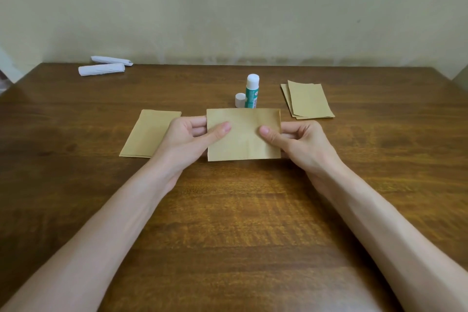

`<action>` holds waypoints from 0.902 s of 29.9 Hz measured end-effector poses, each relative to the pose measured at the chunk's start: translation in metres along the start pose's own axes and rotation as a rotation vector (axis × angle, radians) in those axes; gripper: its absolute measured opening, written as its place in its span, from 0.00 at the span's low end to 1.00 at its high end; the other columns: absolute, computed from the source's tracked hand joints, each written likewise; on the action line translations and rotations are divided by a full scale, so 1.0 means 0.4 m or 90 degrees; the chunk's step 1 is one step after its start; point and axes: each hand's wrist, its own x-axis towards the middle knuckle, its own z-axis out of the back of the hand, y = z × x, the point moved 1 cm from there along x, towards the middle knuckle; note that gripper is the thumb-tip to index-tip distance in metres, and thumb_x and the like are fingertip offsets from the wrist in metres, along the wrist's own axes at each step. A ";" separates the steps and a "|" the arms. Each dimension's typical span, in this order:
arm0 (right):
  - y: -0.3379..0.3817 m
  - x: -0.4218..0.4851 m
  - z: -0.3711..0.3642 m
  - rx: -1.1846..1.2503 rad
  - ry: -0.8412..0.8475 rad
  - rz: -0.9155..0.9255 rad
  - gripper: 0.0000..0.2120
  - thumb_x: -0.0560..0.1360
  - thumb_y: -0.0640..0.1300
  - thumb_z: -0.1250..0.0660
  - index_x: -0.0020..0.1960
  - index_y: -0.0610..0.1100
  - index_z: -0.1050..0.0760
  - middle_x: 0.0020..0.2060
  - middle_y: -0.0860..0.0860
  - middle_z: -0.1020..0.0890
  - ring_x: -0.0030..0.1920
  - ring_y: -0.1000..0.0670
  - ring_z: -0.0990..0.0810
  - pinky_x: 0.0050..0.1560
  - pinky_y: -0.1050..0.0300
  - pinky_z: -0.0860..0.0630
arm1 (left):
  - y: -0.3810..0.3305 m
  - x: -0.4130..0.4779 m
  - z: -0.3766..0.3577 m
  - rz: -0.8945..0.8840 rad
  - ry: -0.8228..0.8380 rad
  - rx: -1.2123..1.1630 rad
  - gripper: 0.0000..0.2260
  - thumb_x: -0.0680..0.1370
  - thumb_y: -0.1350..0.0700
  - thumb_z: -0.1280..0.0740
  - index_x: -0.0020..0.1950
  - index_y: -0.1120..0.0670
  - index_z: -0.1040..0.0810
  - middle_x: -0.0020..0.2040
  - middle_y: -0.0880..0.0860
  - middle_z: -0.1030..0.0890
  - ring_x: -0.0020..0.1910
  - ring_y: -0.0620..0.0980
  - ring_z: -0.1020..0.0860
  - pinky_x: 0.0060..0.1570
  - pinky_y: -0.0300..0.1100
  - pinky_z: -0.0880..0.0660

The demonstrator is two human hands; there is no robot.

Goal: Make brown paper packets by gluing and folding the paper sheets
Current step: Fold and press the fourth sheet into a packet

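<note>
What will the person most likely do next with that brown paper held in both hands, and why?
Probably lay the folded paper on the left pile. The left hand and right hand pinch it, its seam looks closed, and that pile seems to hold similar folded pieces.

— How's your light?
— Soft, even and moderately bright. You get only a faint shadow beneath the folded paper [244, 144] and a dull sheen on the table [228, 210].
— Sharpness?
— Your centre's fairly crisp. The grain nearest you smears, and the table's far corners bow, left and right.
</note>
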 end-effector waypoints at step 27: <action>0.010 0.017 0.046 -0.266 0.127 0.150 0.05 0.77 0.49 0.22 0.49 0.49 0.11 0.42 0.51 0.11 0.43 0.50 0.14 0.49 0.59 0.18 | 0.016 0.008 0.002 -0.051 0.009 0.148 0.07 0.79 0.48 0.27 0.55 0.45 0.13 0.50 0.41 0.13 0.53 0.40 0.16 0.57 0.46 0.19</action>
